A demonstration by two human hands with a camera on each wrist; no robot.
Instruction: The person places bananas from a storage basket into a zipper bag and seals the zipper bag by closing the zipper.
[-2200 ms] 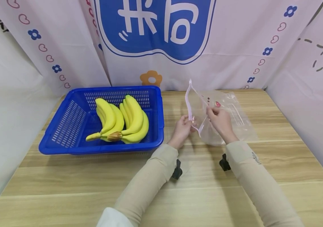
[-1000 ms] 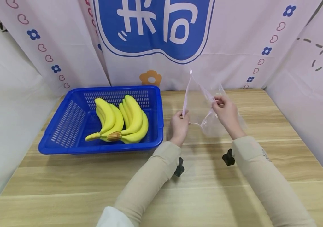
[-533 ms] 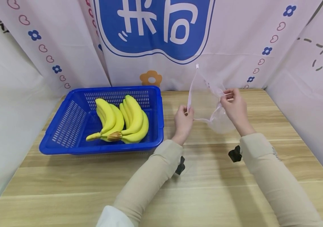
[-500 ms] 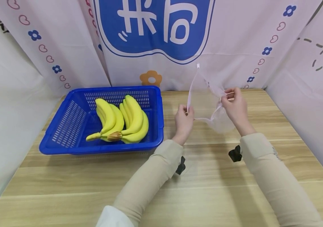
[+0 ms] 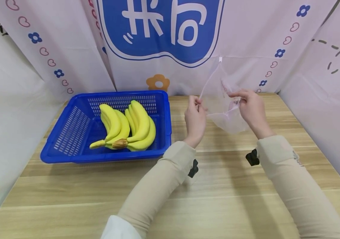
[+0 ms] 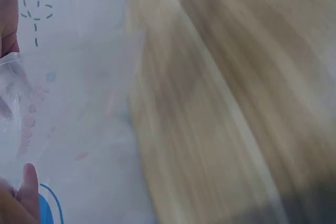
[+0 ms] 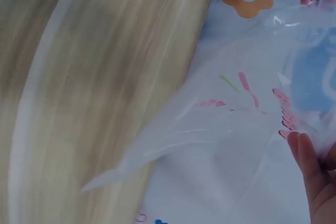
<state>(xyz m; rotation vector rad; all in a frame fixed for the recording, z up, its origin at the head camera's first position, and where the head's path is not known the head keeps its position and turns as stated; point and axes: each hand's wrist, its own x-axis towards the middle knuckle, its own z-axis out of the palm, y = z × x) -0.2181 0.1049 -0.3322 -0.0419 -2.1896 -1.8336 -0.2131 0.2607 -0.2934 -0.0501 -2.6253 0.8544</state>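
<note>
A clear plastic zip bag (image 5: 229, 122) with a pinkish zip edge and a white slider at its top corner is held up above the table, its mouth spread apart. My left hand (image 5: 195, 121) pinches the left side of the mouth. On the opposite side my right hand (image 5: 252, 111) grips the other edge, index finger reaching along the film. Small red print shows on the bag (image 7: 210, 145) in the right wrist view, where its lower corner hangs down. To the left, two bunches of yellow bananas (image 5: 141, 127) lie in a blue plastic basket (image 5: 105, 159).
The wood-grain table (image 5: 98, 199) ends at a white printed curtain (image 5: 247, 39) close behind the bag. The basket stands left of my left hand. A black wrist-mounted piece (image 5: 252, 157) sits under the right cuff, and a similar one under the left.
Both hands have lifted the bag off the table, up and slightly right, and its mouth has widened. The right hand moved right and its index finger has straightened. Basket and bananas stayed put.
</note>
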